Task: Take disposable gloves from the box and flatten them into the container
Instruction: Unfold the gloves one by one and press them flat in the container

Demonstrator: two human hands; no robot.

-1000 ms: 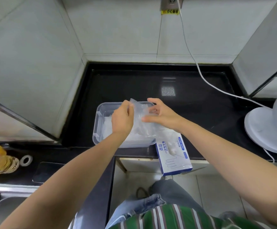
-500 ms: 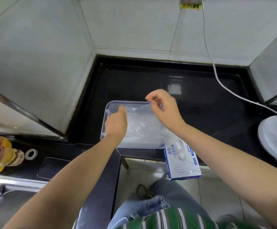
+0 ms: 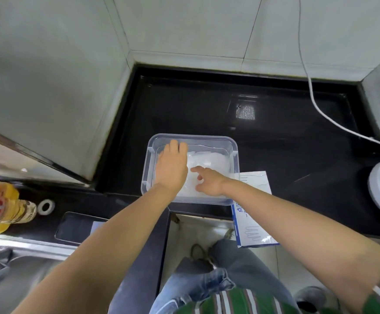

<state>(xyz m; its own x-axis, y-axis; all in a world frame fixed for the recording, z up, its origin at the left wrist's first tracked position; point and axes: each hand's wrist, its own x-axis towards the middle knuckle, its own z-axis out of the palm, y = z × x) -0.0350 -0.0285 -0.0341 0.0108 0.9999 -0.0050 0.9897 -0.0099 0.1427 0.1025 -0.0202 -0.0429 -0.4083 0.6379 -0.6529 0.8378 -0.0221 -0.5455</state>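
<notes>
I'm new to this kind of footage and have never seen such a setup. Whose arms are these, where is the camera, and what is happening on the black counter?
There is no machine here: a person works with two bare hands. Every picture comes from one wide-angle camera worn on the person's head, looking forward and down, which is why the arms reach in from the bottom edge. On the black stone counter stands a clear rectangular plastic container holding a pile of thin translucent disposable gloves. Just to its right lies the white and blue cardboard glove box. The left hand and the right hand both rest open on the gloves inside the container, apparently pressing them flat. Neither hand's fingers grip anything.
</notes>
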